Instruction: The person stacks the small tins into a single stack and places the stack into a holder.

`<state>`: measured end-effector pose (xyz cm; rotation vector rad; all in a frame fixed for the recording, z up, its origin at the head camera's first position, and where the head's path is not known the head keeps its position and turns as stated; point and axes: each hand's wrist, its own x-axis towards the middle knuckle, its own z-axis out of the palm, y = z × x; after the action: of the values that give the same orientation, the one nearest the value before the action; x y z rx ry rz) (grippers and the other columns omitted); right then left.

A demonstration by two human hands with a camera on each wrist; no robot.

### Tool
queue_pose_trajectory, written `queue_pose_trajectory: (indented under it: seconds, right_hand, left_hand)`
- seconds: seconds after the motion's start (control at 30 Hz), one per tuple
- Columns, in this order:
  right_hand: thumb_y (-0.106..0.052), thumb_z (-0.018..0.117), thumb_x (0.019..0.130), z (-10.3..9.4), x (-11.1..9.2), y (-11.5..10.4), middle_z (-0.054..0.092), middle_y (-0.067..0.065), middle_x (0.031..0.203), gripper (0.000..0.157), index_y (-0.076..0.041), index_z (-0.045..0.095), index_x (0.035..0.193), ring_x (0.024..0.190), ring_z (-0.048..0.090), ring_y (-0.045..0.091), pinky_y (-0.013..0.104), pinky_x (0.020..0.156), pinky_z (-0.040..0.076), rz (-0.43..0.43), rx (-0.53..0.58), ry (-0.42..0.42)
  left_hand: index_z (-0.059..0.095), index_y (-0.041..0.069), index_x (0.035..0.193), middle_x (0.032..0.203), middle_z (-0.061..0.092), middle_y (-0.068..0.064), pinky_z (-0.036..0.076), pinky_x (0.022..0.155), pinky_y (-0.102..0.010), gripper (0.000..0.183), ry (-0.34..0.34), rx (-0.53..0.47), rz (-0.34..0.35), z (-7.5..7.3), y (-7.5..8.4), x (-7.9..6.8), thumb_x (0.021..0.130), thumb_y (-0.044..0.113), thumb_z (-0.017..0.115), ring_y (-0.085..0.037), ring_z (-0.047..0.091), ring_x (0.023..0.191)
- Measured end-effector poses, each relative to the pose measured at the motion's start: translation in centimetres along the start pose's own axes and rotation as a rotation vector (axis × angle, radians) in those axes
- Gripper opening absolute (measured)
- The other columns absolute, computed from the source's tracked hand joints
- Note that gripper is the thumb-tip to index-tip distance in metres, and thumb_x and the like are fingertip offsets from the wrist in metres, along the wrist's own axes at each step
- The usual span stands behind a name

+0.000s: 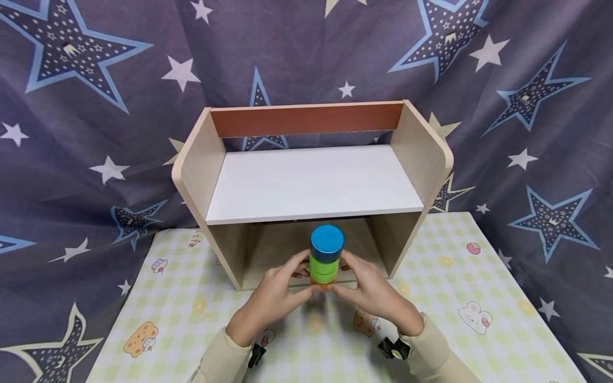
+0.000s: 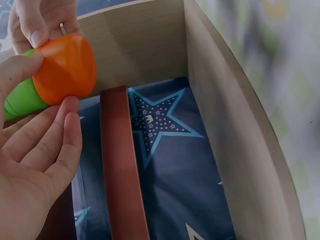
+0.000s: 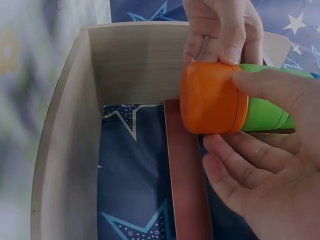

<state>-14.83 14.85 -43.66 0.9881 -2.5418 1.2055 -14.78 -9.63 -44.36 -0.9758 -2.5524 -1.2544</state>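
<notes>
An upright cylinder (image 1: pixel 324 266) with a blue top, bright green middle and orange bottom is held between both hands in front of the shelf's lower opening. My left hand (image 1: pixel 280 292) grips it from the left, thumb on the near side and fingers round the far side. From the right my right hand (image 1: pixel 369 287) holds it in the same way, and the two thumbs almost meet low on it. Both wrist views show the rounded orange end (image 2: pixel 67 67) between thumb and fingers. Most of the blue part is out of the wrist views.
A small wooden shelf unit (image 1: pixel 313 183) with a white middle board and reddish-brown back rail stands just beyond the hands. It rests on a table with a checked, cartoon-printed cloth (image 1: pixel 172 319). A dark star-patterned curtain (image 1: pixel 306 48) hangs behind and on both sides.
</notes>
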Motion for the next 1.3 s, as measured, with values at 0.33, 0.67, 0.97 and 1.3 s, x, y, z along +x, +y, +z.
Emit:
queue_pose_trajectory:
  seconds: [0.33, 0.67, 0.97, 1.3]
  right_hand:
    - [-0.012, 0.082, 0.086, -1.0, 0.8, -0.5, 0.061, 0.006, 0.129, 0.071, -0.008, 0.045, 0.146, 0.110, 0.063, 0.021, 0.039, 0.085, 0.056, -0.050, 0.005, 0.032]
    - [-0.018, 0.082, 0.086, -1.8, 1.5, -0.9, 0.064, -0.001, 0.123, 0.072, -0.012, 0.046, 0.147, 0.105, 0.064, 0.013, 0.035, 0.088, 0.054, -0.057, 0.036, 0.054]
    - [-0.013, 0.081, 0.086, -2.6, 2.1, -1.4, 0.065, 0.000, 0.121, 0.074, -0.011, 0.043, 0.149, 0.107, 0.063, 0.016, 0.044, 0.088, 0.054, -0.083, 0.076, 0.060]
    - [-0.012, 0.081, 0.086, -3.4, 2.8, -1.9, 0.067, -0.001, 0.117, 0.072, -0.011, 0.045, 0.148, 0.105, 0.064, 0.014, 0.037, 0.087, 0.054, -0.100, 0.082, 0.084]
  left_hand:
    - [0.039, 0.016, 0.152, 0.116, 0.070, 0.002, 0.057, 0.081, -0.030, 0.078, 0.029, 0.020, 0.074, -1.0, 0.2, 1.0, 0.087, 0.021, 0.082, -0.014, 0.069, 0.098]
    - [0.039, 0.016, 0.152, 0.118, 0.070, 0.002, 0.057, 0.082, -0.038, 0.077, 0.026, 0.021, 0.088, -2.0, 0.9, 1.9, 0.088, 0.029, 0.080, -0.011, 0.068, 0.099]
    - [0.041, 0.012, 0.150, 0.116, 0.071, 0.000, 0.057, 0.083, -0.035, 0.077, 0.063, 0.018, 0.147, -2.6, 1.3, 2.7, 0.086, 0.026, 0.082, -0.012, 0.068, 0.098]
    - [0.041, 0.013, 0.151, 0.116, 0.071, -0.001, 0.057, 0.083, -0.034, 0.078, 0.077, 0.025, 0.173, -3.7, 2.1, 3.5, 0.086, 0.024, 0.083, -0.011, 0.069, 0.097]
